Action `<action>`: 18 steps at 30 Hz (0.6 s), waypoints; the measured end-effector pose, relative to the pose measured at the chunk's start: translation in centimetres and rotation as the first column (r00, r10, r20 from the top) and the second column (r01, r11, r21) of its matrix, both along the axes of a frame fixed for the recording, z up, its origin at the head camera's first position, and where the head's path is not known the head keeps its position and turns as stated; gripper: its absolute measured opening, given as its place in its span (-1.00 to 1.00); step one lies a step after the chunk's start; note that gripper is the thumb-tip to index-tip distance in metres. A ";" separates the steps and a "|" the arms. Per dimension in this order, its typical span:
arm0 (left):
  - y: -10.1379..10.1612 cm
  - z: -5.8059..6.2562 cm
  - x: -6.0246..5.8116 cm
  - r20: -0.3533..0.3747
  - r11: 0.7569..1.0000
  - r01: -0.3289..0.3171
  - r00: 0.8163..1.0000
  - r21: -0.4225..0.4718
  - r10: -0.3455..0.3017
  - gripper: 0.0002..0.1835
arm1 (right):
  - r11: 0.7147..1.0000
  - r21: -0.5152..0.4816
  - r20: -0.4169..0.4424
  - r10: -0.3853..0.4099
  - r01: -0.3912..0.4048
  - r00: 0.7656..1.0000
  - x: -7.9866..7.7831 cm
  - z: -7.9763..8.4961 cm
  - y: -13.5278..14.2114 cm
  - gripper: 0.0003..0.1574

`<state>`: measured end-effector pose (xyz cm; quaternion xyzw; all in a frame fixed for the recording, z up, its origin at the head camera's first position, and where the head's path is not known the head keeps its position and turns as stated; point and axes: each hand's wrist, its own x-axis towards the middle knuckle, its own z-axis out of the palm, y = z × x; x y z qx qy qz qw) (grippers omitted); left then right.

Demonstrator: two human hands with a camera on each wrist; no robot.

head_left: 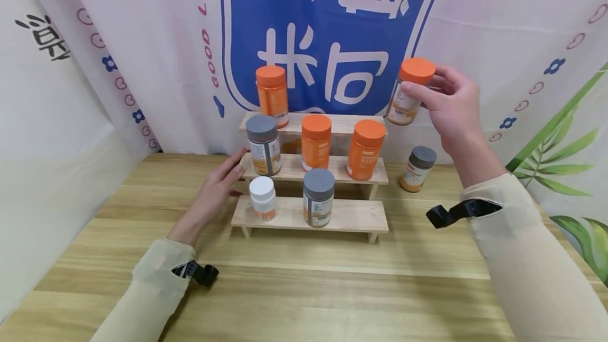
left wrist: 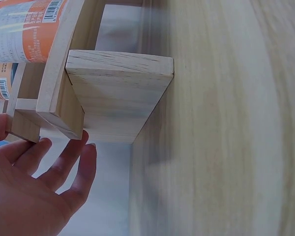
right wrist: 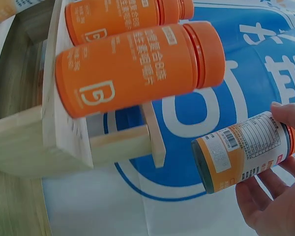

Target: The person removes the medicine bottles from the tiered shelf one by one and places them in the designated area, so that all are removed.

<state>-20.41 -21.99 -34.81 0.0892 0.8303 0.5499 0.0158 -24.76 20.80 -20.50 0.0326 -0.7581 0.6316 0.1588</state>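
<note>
Right hand (head_left: 456, 102) pinches orange-lidded bottle (head_left: 402, 103) near top — bottle at hand's left, long axis near upright, wooden stand (head_left: 358, 215) farther left. Left hand (head_left: 212, 189), farther from bottle — fingers spread at stand's end.

Behind it all I see a pale, pinkish-white cloth curtain (head_left: 171, 41) hanging down to the pale wood-grain tabletop (head_left: 332, 294). The curtain bears a big blue panel (head_left: 242, 30) with bold white characters (head_left: 287, 57), pink lettering (head_left: 206, 51) climbing beside it, and small dark-blue flowers (head_left: 109, 63) among pink heart outlines. Over to my right, printed green bamboo leaves (head_left: 567, 168) spread; to my left, brushed black characters (head_left: 46, 37) mark a white surface.
</note>
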 end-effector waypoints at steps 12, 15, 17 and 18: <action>0.1 0.0 0.1 -0.008 1.000 -0.010 1.000 -0.003 0.010 -0.36 | 0.997 0.012 0.055 -0.075 0.074 0.996 0.1 -1.0 2.6 -0.29; 0.1 0.0 0.1 -0.007 1.000 -0.013 1.000 -0.004 0.013 -0.36 | 0.996 0.005 0.074 -0.087 0.087 0.993 0.2 -1.3 3.2 -0.26; 0.1 0.0 0.1 -0.006 1.000 -0.014 1.000 -0.002 0.014 -0.36 | 0.996 -0.019 0.085 -0.086 0.088 0.993 0.2 -1.4 3.6 -0.24; 0.1 0.0 0.1 -0.006 1.000 -0.015 1.000 -0.001 0.015 -0.36 | 0.996 -0.019 0.087 -0.088 0.090 0.992 0.3 -1.4 3.7 -0.24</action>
